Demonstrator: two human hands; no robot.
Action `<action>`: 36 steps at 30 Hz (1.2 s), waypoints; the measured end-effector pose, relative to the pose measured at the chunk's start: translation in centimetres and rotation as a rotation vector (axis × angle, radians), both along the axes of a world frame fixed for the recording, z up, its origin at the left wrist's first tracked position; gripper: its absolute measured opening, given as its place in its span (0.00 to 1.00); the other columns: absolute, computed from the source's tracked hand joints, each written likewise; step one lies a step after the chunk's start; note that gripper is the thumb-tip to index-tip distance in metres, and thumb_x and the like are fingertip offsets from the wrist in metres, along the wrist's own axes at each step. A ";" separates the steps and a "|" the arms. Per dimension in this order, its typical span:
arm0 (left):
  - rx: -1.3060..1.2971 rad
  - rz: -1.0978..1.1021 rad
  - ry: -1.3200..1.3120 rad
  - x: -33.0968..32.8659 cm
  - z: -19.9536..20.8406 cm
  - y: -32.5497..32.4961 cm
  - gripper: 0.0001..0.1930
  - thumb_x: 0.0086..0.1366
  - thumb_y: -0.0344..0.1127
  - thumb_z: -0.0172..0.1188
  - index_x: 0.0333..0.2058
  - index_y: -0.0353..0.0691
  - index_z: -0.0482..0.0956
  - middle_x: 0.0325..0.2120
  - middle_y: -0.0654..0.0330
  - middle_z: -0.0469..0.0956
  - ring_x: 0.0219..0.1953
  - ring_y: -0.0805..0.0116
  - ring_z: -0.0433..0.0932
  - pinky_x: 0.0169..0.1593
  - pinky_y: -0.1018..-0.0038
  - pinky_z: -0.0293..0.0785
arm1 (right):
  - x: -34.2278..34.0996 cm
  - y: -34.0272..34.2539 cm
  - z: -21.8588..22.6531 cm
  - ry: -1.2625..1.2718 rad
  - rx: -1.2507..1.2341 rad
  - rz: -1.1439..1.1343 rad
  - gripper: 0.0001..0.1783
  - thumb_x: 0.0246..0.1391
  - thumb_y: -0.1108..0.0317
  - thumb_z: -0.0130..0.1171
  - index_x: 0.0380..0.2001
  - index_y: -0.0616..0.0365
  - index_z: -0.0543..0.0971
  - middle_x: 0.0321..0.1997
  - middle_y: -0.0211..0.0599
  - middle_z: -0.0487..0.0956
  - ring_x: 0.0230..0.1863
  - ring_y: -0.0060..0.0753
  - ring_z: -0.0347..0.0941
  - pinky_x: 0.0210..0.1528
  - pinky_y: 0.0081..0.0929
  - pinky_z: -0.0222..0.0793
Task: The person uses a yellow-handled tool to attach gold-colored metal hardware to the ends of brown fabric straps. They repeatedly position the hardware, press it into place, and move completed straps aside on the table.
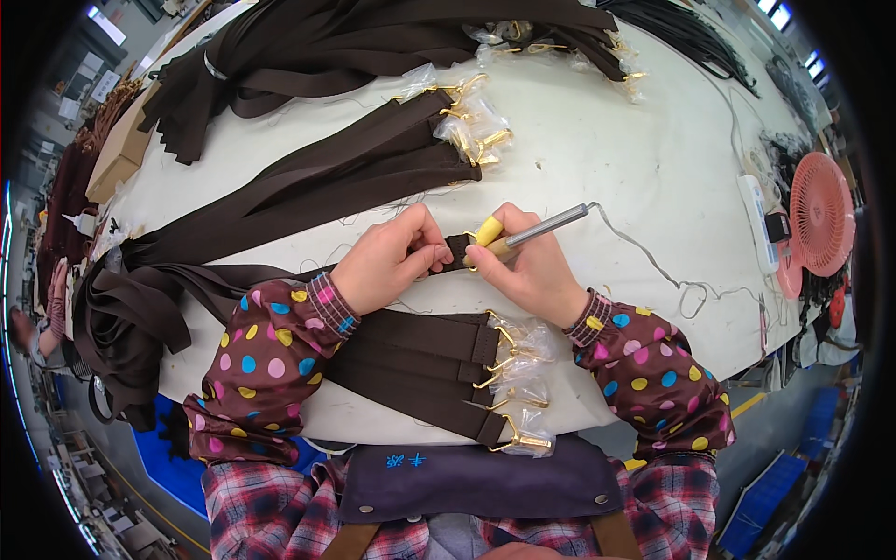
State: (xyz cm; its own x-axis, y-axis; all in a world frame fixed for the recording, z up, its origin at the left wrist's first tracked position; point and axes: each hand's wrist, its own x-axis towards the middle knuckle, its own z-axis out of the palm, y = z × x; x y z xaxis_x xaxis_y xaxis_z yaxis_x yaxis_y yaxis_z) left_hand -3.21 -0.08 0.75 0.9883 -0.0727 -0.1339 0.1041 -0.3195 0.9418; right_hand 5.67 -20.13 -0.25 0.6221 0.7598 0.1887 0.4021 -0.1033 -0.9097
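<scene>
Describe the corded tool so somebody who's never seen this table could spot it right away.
On the pale table, find the person's right hand, the one wearing a yellow finger cover. It grips a slim pen-like tool, grey toward its upper end, slanting up to the right. Unlike the flat dark straps nearby, this tool trails a thin grey cord.

I wear maroon oversleeves (257, 369) dotted pink, blue and yellow, with gathered cuffs (329, 301), over a red, white and dark plaid shirt (257, 509). My dark purple apron (504, 481) has blue embroidery (406, 460), round snaps (366, 510) and brown straps (350, 541); a yellow cover (489, 231) caps a right-hand finger.
</scene>
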 end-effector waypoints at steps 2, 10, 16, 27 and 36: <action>-0.003 0.007 0.006 0.0 0.0 0.0 0.06 0.67 0.28 0.55 0.36 0.35 0.67 0.30 0.59 0.81 0.32 0.74 0.80 0.35 0.77 0.76 | 0.1 0.0 -0.1 -0.002 0.012 0.005 0.10 0.55 0.73 0.61 0.30 0.62 0.68 0.26 0.35 0.78 0.28 0.20 0.76 0.29 0.20 0.70; 0.011 0.017 0.009 0.1 0.2 0.0 0.06 0.67 0.28 0.56 0.35 0.35 0.67 0.29 0.59 0.81 0.32 0.75 0.80 0.35 0.77 0.76 | 0.0 0.2 0.1 -0.002 0.012 0.013 0.11 0.54 0.73 0.62 0.30 0.63 0.69 0.25 0.34 0.78 0.27 0.20 0.75 0.29 0.21 0.70; 0.011 0.015 0.012 0.1 0.1 -0.1 0.07 0.67 0.29 0.56 0.35 0.35 0.67 0.29 0.59 0.81 0.32 0.75 0.79 0.35 0.77 0.76 | -0.1 0.2 -0.3 0.002 0.036 -0.016 0.14 0.52 0.69 0.64 0.29 0.63 0.69 0.23 0.40 0.77 0.24 0.33 0.76 0.27 0.26 0.70; 0.008 0.012 0.022 0.1 0.2 -0.1 0.07 0.67 0.29 0.56 0.36 0.36 0.67 0.30 0.59 0.81 0.32 0.75 0.79 0.35 0.78 0.76 | 0.0 0.3 0.0 -0.024 0.013 -0.015 0.14 0.51 0.69 0.65 0.29 0.63 0.69 0.24 0.41 0.77 0.25 0.33 0.77 0.27 0.26 0.71; 0.026 0.003 0.012 0.1 -0.1 0.0 0.06 0.67 0.29 0.56 0.36 0.36 0.67 0.29 0.59 0.81 0.31 0.74 0.80 0.35 0.76 0.76 | -0.1 0.3 0.0 -0.029 0.010 -0.020 0.14 0.51 0.69 0.65 0.29 0.63 0.69 0.24 0.41 0.76 0.25 0.33 0.76 0.27 0.26 0.71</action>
State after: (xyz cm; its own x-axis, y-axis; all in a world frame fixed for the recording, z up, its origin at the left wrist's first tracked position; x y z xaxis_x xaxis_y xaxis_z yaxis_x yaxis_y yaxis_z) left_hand -3.07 -0.07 0.61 0.9868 -0.0662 -0.1479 0.1167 -0.3431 0.9320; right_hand 5.58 -19.79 -0.29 0.6315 0.7451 0.2146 0.4262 -0.1024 -0.8988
